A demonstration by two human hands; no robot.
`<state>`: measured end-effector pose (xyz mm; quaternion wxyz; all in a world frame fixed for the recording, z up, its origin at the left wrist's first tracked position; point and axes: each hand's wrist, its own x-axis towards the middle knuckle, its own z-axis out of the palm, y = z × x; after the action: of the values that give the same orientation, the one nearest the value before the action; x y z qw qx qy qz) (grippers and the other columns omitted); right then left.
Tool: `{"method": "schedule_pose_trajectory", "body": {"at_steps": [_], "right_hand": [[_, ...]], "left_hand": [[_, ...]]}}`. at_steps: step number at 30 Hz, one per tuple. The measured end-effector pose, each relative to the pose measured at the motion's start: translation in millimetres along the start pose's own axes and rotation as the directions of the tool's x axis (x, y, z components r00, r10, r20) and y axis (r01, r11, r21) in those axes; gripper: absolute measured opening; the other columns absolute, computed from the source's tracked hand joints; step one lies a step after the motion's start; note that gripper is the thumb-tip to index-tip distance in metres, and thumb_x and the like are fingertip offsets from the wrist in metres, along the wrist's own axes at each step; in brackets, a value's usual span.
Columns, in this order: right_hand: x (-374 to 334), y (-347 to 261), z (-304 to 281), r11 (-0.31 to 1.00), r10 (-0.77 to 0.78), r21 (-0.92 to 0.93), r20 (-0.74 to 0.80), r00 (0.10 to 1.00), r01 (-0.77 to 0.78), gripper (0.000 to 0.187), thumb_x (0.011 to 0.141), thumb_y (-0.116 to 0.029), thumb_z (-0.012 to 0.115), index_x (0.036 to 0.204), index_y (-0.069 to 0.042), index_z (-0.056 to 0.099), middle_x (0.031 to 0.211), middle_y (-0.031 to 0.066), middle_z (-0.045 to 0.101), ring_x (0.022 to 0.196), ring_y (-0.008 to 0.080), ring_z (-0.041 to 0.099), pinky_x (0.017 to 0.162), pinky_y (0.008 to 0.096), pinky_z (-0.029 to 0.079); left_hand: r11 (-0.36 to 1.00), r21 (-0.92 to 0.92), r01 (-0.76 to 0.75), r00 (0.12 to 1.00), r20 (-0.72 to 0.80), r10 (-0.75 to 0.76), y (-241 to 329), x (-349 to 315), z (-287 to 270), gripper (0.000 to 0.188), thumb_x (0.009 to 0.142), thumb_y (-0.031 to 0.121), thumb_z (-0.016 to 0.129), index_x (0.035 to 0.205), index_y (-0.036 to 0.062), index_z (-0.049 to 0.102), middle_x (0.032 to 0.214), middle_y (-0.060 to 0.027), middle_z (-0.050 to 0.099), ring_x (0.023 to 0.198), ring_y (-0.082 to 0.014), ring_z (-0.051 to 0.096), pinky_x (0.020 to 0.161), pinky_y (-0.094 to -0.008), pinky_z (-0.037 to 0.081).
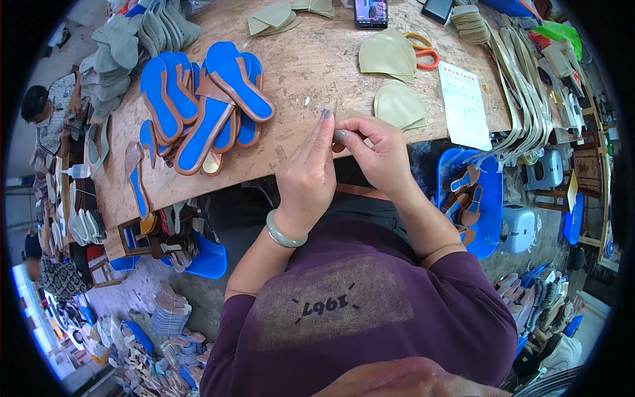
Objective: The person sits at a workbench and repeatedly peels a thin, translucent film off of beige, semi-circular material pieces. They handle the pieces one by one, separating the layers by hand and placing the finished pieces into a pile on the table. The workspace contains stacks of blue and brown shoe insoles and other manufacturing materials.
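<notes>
Both of my hands meet over the table's near edge. My left hand, with a pale green bangle at its wrist, has its fingers straight and pressed together. My right hand is closed in a pinch beside the left fingertips. A thin brownish sliver shows edge-on between the fingertips; its kind is hard to make out. Below the hands, a narrow brown strip lies across my lap. To the left, several blue insoles with brown edging are heaped on the table, and one stands apart near the left edge.
Beige rounded pieces lie beyond my right hand, beside orange-handled scissors and a paper sheet. A phone stands at the back. Long strips hang over the right edge, near a blue bin holding brown-and-blue pieces.
</notes>
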<state>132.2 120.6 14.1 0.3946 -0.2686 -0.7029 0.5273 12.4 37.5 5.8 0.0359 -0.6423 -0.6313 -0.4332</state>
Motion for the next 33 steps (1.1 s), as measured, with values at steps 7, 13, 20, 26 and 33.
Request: {"method": "schedule_pose_trajectory", "body": {"at_steps": [7,13,20,26,33], "right_hand": [[1,-4,-5,0.995,0.061,0.079,0.031,0.998,-0.063,0.010,0.086,-0.001,0.061,0.093,0.004,0.066,0.079,0.0075,0.065,0.071,0.0136,0.065,0.062,0.0248,0.050],[3,-7,-10,0.996,-0.050,-0.072,0.116,0.992,0.059,0.007,0.088,-0.002,0.057,0.088,0.002,0.063,0.080,0.0030,0.062,0.072,0.0098,0.060,0.068,0.0241,0.051],[-2,-1,-4,0.902,0.096,0.400,0.177,0.979,-0.161,0.006,0.084,-0.002,0.060,0.088,0.002,0.059,0.085,0.0038,0.058,0.076,0.0116,0.057,0.071,0.0249,0.048],[-2,0,-2,0.961,-0.062,0.275,0.166,0.984,0.014,0.008,0.082,-0.005,0.060,0.087,0.001,0.058,0.085,0.0028,0.056,0.075,0.0106,0.058,0.072,0.0255,0.048],[-1,14,-8,0.787,0.035,0.581,0.291,0.956,-0.206,0.012,0.084,-0.008,0.064,0.090,0.000,0.059,0.085,0.0022,0.059,0.074,0.0077,0.058,0.068,0.0219,0.048]], "left_hand": [[0.998,-0.056,0.039,0.999,0.024,-0.037,5,0,-2,0.044,0.087,-0.003,0.058,0.131,-0.0017,0.054,0.112,-0.0212,0.065,0.085,-0.0274,0.069,0.070,-0.0335,0.055],[0.580,-0.713,0.393,0.900,0.171,-0.400,6,4,-6,0.025,0.098,0.010,0.055,0.117,-0.0025,0.063,0.101,-0.0087,0.068,0.085,-0.0101,0.064,0.070,-0.0234,0.052],[0.155,-0.880,0.449,0.753,0.279,-0.596,-1,8,-5,0.025,0.099,0.021,0.053,0.111,-0.0002,0.059,0.095,-0.0020,0.064,0.083,-0.0056,0.058,0.072,-0.0203,0.047],[0.214,-0.875,0.433,0.813,0.277,-0.511,9,3,1,0.032,0.101,0.029,0.050,0.111,-0.0003,0.060,0.095,-0.0014,0.063,0.084,-0.0067,0.057,0.077,-0.0216,0.047],[0.209,-0.874,0.438,0.801,0.275,-0.532,0,0,2,0.034,0.101,0.030,0.048,0.111,0.0000,0.062,0.094,-0.0039,0.065,0.081,-0.0079,0.059,0.073,-0.0229,0.048]]}}
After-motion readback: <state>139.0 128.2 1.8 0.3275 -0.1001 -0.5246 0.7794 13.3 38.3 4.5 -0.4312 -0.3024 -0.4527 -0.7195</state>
